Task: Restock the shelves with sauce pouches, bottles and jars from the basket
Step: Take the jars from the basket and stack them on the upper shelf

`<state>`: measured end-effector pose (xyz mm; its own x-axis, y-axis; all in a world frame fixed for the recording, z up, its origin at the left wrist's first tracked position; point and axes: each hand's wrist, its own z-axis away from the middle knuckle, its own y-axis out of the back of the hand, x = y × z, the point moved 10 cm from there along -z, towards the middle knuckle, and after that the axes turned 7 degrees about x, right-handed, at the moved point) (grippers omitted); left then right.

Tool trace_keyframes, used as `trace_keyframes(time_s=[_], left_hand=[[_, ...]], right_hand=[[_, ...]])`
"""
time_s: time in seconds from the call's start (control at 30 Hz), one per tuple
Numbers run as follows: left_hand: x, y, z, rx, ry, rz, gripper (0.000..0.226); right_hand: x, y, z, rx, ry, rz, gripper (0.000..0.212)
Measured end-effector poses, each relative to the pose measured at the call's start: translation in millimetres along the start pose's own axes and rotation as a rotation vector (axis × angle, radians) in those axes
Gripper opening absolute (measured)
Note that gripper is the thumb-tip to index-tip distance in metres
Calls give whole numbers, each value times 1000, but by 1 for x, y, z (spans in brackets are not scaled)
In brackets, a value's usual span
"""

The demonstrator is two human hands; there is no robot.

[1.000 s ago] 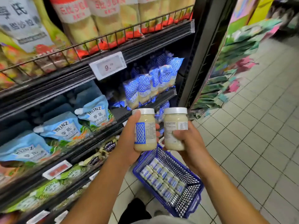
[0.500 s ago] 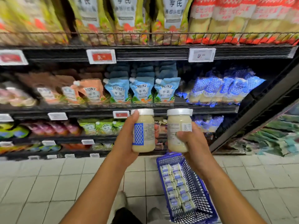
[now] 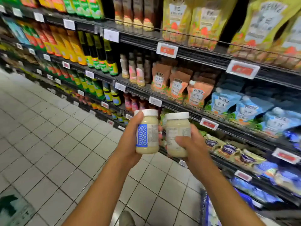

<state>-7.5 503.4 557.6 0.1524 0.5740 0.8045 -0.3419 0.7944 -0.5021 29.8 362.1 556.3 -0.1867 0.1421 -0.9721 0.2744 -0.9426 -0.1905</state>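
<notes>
Fingers (image 3: 181, 140) of the right hand (image 3: 194, 148) curl round a jar (image 3: 177, 128); the left hand (image 3: 128, 144) grips a second jar (image 3: 149, 134) just beside it. Carrying step, neither shelved; next they likely need a matching gap on the shelves (image 3: 231, 128) beyond the knuckles.

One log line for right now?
left hand grips blue-label jar | right hand grips second jar | both capped | neither shelved | basket lower right

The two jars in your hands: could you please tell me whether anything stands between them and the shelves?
Nothing visible does. The left jar and right jar are held in open air before the shelves. Which slot is theirs, I cannot tell.
</notes>
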Motion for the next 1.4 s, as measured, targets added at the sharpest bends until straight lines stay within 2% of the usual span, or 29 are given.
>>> trace_keyframes(time_s=[0.1, 0.33, 0.63, 0.77, 0.93, 1.03, 1.23, 1.4], left_hand=[[41, 56, 11, 40, -64, 40, 51], [112, 162, 34, 162, -170, 61, 55], [165, 223, 32, 222, -235, 114, 49], [187, 222, 9, 185, -261, 119, 49], [228, 208, -40, 108, -284, 102, 51], [259, 195, -77, 61, -302, 95, 51], [316, 150, -147, -54, -328, 37, 53], [359, 104, -190, -168, -368, -13, 48]], right_hand=[[10, -72, -7, -73, -17, -3, 48], [21, -207, -23, -252, 4, -1, 36], [16, -283, -49, -326, 37, 43, 46], [8, -297, -74, -307, 42, 34, 59], [-18, -312, -120, -339, 92, 16, 59], [-43, -315, -157, -313, 151, 0, 65], [-108, -304, -225, -193, 295, 27, 62], [-169, -295, -264, -182, 417, 31, 57]])
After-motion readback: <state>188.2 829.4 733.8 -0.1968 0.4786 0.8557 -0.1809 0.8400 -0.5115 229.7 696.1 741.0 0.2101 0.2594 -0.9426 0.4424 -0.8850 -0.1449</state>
